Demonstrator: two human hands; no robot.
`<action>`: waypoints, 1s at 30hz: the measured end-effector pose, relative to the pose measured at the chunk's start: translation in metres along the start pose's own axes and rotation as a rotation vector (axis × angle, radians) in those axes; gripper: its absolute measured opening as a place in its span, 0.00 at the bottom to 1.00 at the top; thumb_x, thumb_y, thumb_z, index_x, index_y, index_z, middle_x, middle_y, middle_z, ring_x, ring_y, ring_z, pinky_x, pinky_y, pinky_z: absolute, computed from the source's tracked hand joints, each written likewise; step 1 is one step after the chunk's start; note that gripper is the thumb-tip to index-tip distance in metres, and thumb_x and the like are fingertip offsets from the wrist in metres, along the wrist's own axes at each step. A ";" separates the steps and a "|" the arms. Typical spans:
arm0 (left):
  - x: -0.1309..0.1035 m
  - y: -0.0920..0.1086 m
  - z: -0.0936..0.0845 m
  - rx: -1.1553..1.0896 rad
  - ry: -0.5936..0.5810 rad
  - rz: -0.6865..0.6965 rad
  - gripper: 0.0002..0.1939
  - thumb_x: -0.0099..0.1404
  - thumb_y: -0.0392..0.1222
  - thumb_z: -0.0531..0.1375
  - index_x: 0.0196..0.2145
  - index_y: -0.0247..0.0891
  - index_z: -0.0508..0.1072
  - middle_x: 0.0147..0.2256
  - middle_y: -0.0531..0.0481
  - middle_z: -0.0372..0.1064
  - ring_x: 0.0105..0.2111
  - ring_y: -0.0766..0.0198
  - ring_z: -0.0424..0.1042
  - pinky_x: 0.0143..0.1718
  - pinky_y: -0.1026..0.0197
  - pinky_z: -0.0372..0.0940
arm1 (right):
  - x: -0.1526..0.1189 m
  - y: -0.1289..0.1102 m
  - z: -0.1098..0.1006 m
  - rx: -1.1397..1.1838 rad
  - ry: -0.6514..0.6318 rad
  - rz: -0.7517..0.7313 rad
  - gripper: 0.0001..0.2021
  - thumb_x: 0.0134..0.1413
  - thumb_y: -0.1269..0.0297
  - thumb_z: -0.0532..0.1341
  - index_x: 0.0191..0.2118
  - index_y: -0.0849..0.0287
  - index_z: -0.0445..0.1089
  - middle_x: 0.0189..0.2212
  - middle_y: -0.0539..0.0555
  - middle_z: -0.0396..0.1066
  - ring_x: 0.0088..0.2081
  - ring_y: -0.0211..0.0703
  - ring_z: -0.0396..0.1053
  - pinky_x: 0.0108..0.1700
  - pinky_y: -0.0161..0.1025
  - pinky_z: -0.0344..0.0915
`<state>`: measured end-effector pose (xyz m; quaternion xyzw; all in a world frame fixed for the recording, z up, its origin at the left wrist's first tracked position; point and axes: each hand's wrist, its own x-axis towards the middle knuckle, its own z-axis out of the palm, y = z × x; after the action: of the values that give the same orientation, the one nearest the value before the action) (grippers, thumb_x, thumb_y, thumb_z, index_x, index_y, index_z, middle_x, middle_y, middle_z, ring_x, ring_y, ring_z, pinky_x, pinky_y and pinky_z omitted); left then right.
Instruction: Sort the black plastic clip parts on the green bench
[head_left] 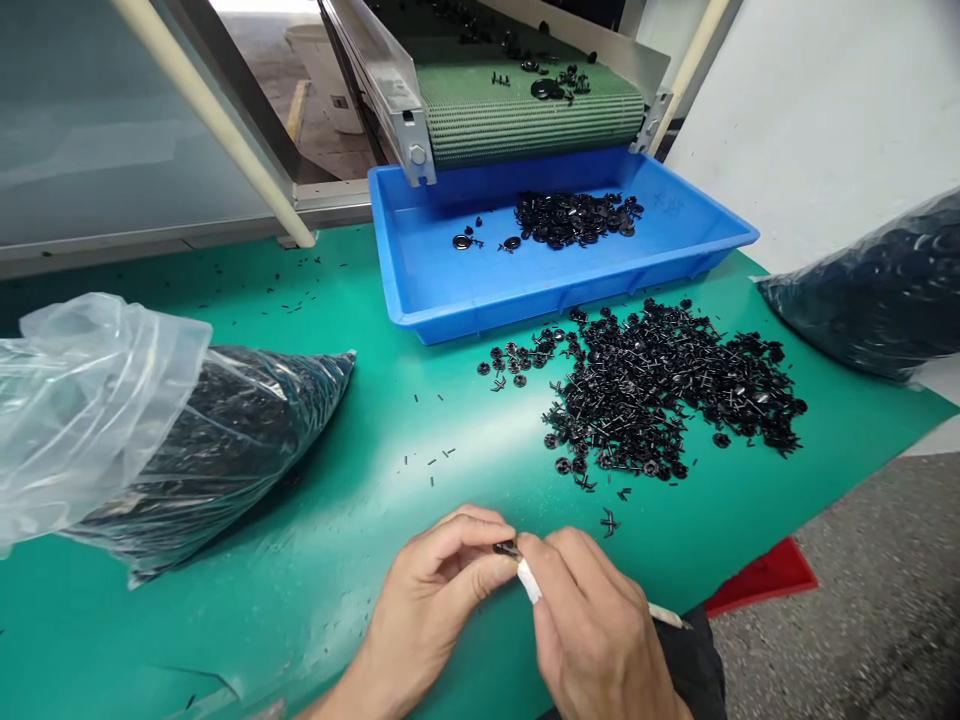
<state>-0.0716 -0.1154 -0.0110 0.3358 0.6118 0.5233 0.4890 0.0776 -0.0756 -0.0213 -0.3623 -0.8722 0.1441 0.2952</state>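
Observation:
Near the front of the green table, my left hand [435, 590] pinches a small black plastic part [506, 548] between thumb and fingertips. My right hand [596, 615] is closed around a slim hand tool [529, 580] wrapped in white near its front; a pale rod-like end [667, 616] shows behind the hand. The tool's tip meets or nearly touches the black part, but fingers hide the exact contact. Just beyond my hands lies a loose heap of small black plastic parts [637, 390], some round and some branched. One branched piece [610, 521] lies apart, close to my right hand.
A blue tray [480, 318] holding black pieces stands under the end of a green conveyor belt [532, 125]. Filled plastic bags rest at left [247, 430] and right [870, 290]. Tiny black scraps dot the green tabletop [330, 560]. A red container [772, 578] sits below the right edge.

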 end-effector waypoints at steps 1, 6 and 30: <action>0.000 0.000 0.000 0.020 -0.003 0.011 0.03 0.56 0.39 0.67 0.29 0.47 0.82 0.33 0.51 0.75 0.33 0.61 0.72 0.35 0.64 0.68 | 0.000 0.001 0.000 -0.015 -0.017 -0.016 0.13 0.63 0.76 0.47 0.41 0.61 0.68 0.25 0.53 0.64 0.27 0.42 0.63 0.31 0.37 0.57; 0.001 -0.002 -0.002 0.123 0.006 0.071 0.04 0.57 0.41 0.66 0.31 0.49 0.83 0.34 0.50 0.78 0.34 0.58 0.75 0.36 0.62 0.69 | 0.002 0.002 -0.006 0.061 -0.168 0.059 0.12 0.55 0.78 0.46 0.34 0.57 0.63 0.25 0.51 0.64 0.26 0.41 0.64 0.28 0.37 0.53; 0.004 0.000 -0.004 0.233 -0.050 -0.053 0.08 0.58 0.47 0.65 0.37 0.46 0.79 0.32 0.51 0.76 0.30 0.61 0.73 0.32 0.66 0.67 | 0.026 0.035 -0.031 0.197 -0.301 0.375 0.12 0.59 0.75 0.50 0.41 0.56 0.68 0.32 0.50 0.71 0.31 0.40 0.68 0.33 0.35 0.57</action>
<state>-0.0762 -0.1133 -0.0121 0.3870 0.6647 0.4272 0.4753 0.1020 -0.0314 -0.0026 -0.4616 -0.8058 0.3327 0.1638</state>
